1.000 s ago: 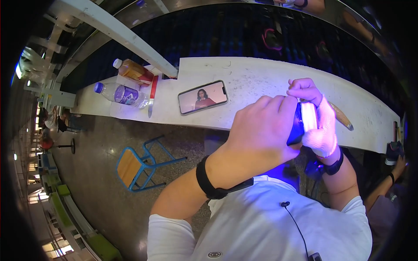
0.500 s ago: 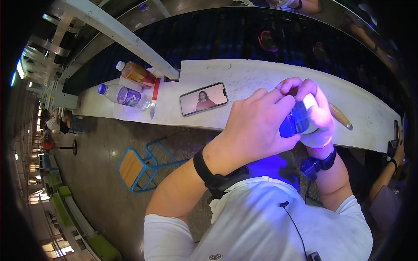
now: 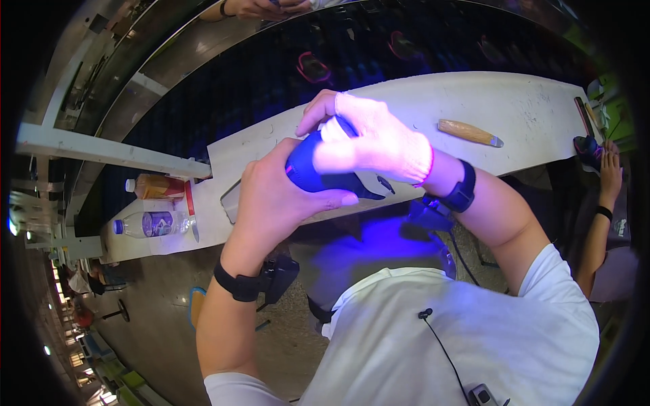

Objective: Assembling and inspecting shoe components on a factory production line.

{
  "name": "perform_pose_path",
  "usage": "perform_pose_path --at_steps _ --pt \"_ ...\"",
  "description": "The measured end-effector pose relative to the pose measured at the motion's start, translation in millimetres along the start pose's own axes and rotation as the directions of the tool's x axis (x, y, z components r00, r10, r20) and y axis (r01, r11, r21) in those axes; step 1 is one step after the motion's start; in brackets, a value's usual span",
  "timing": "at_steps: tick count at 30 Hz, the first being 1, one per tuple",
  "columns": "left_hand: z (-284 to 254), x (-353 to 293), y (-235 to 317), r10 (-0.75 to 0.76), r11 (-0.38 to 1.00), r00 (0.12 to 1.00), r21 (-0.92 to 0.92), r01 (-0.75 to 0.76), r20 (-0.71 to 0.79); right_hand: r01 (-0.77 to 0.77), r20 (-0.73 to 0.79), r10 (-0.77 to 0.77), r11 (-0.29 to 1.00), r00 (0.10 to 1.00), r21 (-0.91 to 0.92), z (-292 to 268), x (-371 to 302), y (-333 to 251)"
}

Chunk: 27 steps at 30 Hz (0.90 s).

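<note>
My left hand (image 3: pixel 271 189) is wrapped round the near left side of a dark blue shoe (image 3: pixel 308 166), its thumb along the lower edge. Over the top lies my right hand (image 3: pixel 372 139), in a pale glove with a pink cuff edge; some of its fingertips are bare. Both hands hold the shoe above the white bench (image 3: pixel 420 101). Violet light falls on the glove and shoe. Much of the shoe is hidden by my fingers. A phone (image 3: pixel 230 203) lies mostly hidden behind my left hand.
A wooden-handled tool (image 3: pixel 467 132) lies right on the bench. At left are an amber drink bottle (image 3: pixel 159 187), a clear bottle (image 3: pixel 152 224) and a red-handled blade (image 3: pixel 192 210). Beyond runs a dark conveyor (image 3: pixel 271 68) with pink-edged items. A co-worker's hand (image 3: pixel 611 166) is at far right.
The view has swung right. My hands have turned the shoe, showing more dark blue side. The right hand now lies across its top, and the phone is mostly covered.
</note>
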<state>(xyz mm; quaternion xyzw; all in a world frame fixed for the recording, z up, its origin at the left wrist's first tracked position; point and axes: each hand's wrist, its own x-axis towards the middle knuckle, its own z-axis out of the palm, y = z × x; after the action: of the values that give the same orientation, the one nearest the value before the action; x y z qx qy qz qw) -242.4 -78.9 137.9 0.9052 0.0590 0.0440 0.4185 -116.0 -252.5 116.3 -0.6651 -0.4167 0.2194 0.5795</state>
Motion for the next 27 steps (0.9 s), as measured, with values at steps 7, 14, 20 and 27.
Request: perform_pose_path --at_steps 7,14,20,27 --pt "1 -7 -1 -0.228 0.971 0.971 -0.059 0.232 0.071 0.138 -0.177 0.113 0.292 0.978 0.947 17 17 47" --pt "14 -9 10 -0.141 0.980 0.989 0.137 0.146 -0.044 0.004 0.049 -0.036 0.849 0.998 0.528 7 13 16" --pt "18 26 39 0.037 0.936 0.999 0.351 -0.040 0.015 0.171 0.009 -0.182 0.935 0.983 0.310 -23 8 25" --pt "43 37 77 0.288 0.810 0.942 0.480 -0.336 0.174 0.190 -0.169 -0.137 0.915 0.976 0.355 -47 -37 14"
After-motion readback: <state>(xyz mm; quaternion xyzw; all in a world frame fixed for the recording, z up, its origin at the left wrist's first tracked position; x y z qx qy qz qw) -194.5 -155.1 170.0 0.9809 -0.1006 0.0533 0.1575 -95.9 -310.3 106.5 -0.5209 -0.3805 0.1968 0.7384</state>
